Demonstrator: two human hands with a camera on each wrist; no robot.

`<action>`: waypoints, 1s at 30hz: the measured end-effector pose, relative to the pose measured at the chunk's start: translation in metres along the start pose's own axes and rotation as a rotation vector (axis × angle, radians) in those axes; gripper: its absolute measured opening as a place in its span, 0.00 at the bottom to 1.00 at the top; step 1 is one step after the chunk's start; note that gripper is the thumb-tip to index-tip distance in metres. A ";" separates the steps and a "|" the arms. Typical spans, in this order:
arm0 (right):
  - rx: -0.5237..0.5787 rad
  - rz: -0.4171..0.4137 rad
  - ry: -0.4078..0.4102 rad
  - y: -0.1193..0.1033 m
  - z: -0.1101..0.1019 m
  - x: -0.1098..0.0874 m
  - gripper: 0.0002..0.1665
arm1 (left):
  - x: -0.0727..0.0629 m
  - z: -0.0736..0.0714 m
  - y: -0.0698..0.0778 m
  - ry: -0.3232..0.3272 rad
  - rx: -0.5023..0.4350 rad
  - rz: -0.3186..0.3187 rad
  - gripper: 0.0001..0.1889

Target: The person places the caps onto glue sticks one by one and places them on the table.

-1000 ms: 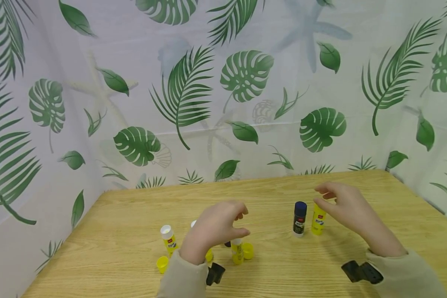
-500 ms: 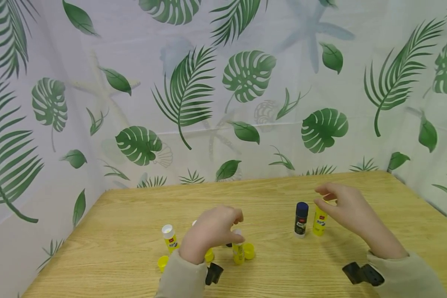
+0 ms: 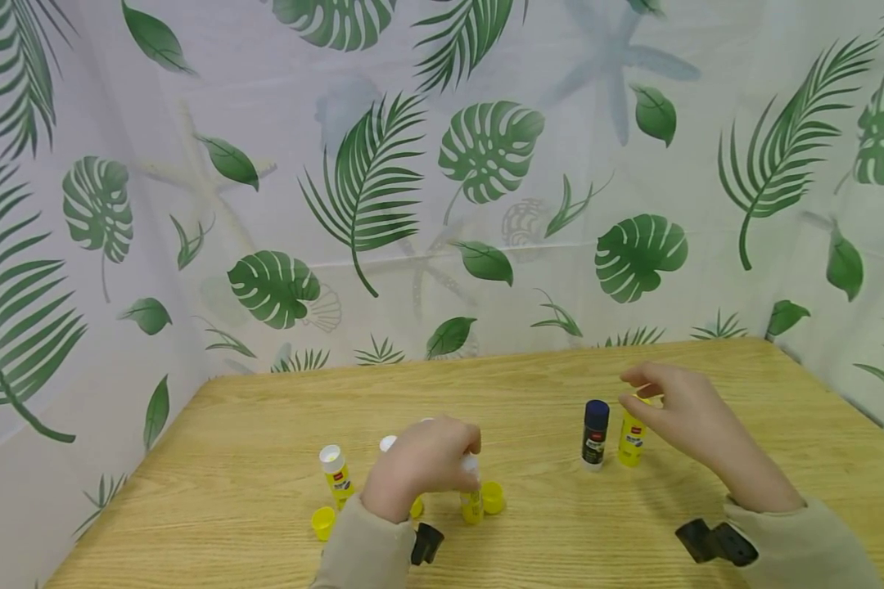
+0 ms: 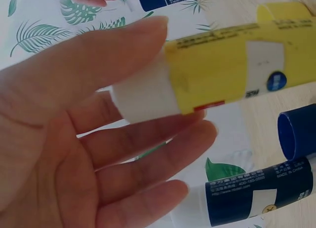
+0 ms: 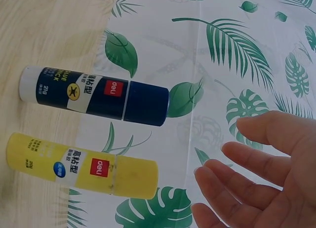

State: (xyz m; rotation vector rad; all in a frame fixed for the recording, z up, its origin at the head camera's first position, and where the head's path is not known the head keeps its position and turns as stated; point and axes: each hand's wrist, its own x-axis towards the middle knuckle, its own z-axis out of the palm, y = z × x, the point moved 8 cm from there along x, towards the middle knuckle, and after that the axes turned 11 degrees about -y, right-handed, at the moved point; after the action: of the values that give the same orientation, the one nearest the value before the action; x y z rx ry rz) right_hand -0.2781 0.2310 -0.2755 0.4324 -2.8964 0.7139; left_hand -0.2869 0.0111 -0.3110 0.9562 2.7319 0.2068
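My left hand (image 3: 423,462) is at the white top of an uncapped yellow glue stick (image 3: 472,505), which stands upright. In the left wrist view the thumb (image 4: 133,48) lies over the white top, with fingers curled behind it; the index fingertip is hidden. Below those fingers is an uncapped navy glue stick (image 4: 259,191). My right hand (image 3: 678,405) hovers near the top of a capped yellow glue stick (image 3: 631,442). Its fingers are loosely bent and apart from the stick in the right wrist view. Beside that stands a capped navy glue stick (image 3: 594,433).
Another uncapped yellow glue stick (image 3: 336,474) stands at the left, with a yellow cap (image 3: 323,522) near it. A second yellow cap (image 3: 493,496) and a navy cap (image 4: 298,134) lie about the left group. Patterned cloth (image 3: 427,164) rises behind the wooden table (image 3: 560,540).
My left hand has lowered, and its thumb and fingers have closed in around the white top of the yellow glue stick. The right hand has stayed nearly still.
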 end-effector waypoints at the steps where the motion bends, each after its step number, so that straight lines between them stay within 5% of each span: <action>1: 0.000 -0.001 0.000 0.000 0.000 0.000 0.18 | 0.000 0.001 0.000 0.002 -0.005 -0.002 0.12; 30: 0.008 -0.001 -0.006 0.000 0.002 0.001 0.19 | 0.007 0.016 -0.001 -0.100 0.015 -0.023 0.11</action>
State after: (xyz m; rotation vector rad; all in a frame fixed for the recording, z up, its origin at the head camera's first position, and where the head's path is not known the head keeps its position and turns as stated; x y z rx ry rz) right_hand -0.2788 0.2300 -0.2771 0.4381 -2.8999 0.7254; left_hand -0.2888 0.0157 -0.3277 0.9130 2.6551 0.1305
